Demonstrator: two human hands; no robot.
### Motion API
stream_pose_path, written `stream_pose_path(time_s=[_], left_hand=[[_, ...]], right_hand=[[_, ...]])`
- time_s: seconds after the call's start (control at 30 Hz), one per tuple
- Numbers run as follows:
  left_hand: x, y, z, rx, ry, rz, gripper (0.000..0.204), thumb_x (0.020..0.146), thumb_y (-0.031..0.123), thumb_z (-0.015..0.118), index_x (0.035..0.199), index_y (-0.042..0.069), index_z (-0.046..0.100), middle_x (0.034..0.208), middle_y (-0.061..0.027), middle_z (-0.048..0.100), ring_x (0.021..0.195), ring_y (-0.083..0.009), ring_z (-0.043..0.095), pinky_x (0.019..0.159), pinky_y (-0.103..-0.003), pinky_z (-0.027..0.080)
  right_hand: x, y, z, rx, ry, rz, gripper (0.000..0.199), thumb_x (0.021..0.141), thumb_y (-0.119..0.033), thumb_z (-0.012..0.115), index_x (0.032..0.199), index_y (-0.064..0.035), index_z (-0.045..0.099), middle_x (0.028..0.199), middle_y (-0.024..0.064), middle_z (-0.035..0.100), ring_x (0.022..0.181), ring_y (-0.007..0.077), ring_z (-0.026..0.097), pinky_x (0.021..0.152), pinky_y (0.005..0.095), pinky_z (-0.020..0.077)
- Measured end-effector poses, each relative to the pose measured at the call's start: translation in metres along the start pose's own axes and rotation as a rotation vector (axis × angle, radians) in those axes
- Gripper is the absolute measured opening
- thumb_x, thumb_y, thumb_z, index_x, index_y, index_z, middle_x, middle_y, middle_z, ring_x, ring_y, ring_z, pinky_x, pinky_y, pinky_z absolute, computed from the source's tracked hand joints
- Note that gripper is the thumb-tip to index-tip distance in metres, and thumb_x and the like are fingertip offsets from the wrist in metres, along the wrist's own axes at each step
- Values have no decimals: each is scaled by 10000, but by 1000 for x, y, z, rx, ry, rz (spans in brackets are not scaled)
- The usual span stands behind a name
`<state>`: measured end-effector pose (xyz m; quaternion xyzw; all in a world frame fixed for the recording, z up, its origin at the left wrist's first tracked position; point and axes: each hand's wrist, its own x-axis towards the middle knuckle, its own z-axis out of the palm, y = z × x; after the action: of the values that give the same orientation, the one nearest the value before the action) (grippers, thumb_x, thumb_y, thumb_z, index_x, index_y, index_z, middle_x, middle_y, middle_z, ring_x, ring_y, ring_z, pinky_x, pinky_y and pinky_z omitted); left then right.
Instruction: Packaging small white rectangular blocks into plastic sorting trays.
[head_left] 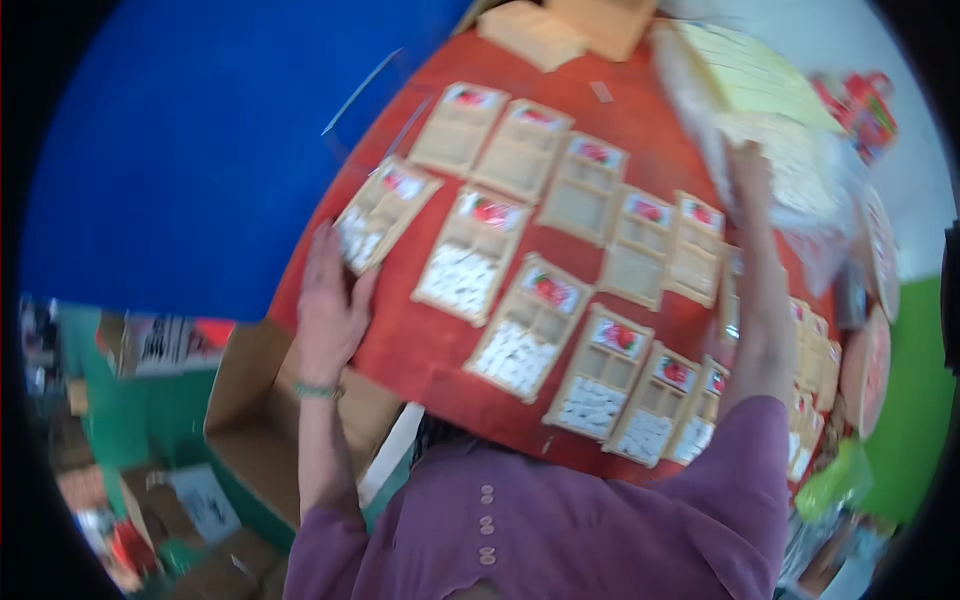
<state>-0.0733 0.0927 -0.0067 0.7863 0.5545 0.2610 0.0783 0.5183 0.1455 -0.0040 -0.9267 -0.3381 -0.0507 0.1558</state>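
My left hand [335, 305] is at the left edge of the red table, its thumb and fingers closed round the lower end of a small wooden tray [392, 212]. That tray has compartments, a picture of red fruit at its top and white pieces in its lower part. My right hand [750, 170] is stretched far forward at the edge of a clear plastic bag [800, 175] filled with small white pieces. Motion blurs its fingers, so I cannot make out whether it holds anything. Like trays stand in two rows; the near row, such as this tray [460, 260], holds white pieces.
The far-row trays [583, 190] show bare lower compartments. More trays [815, 350] sit at the right, beside round pink-rimmed objects [875, 370]. Wooden blocks [530, 35] stand at the back. An open cardboard box [255, 420] is below the table's left side.
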Motion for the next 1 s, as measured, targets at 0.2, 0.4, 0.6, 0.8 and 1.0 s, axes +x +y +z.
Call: stream_pose_path(time_s=[0.2,0.4,0.6,0.8,1.0], left_hand=[[14,4,9,-17,16,42,642,891,303,683,1366,-60,449,1440,-244,451,1334,-389,438,1097,-430,386],[8,0,2,-25,16,11,664,886,330,688,1372,-54,447,1429,-245,461,1337,-392,433,1102,-434,386],[3,-5,1,-29,20,-1,673,883,347,686,1372,-50,448,1415,-252,470,1328,-393,440,1107,-439,381],[8,-1,-2,-70,-14,44,656,886,307,673,1413,6,424,1440,-244,436,1328,-400,432,1117,-442,372],[12,-3,7,-62,-14,105,640,916,377,628,1448,89,417,1546,-206,294,1402,-403,323,1149,-480,314]], right_hand=[[46,54,35,-107,201,-276,639,846,-488,598,1255,2,562,1123,301,631,1115,456,592,971,487,466],[43,42,37,7,136,-429,486,931,-392,537,1253,-28,556,1084,288,643,1039,452,616,894,475,489],[56,62,18,436,-175,-155,479,857,-504,685,988,-43,710,724,31,631,675,123,562,608,290,447],[115,145,16,969,-208,159,586,859,-473,717,1200,-8,613,924,37,632,707,121,554,583,256,405],[92,107,16,1584,-469,165,292,955,-316,639,1120,-83,583,841,-4,565,632,95,509,502,223,399]])
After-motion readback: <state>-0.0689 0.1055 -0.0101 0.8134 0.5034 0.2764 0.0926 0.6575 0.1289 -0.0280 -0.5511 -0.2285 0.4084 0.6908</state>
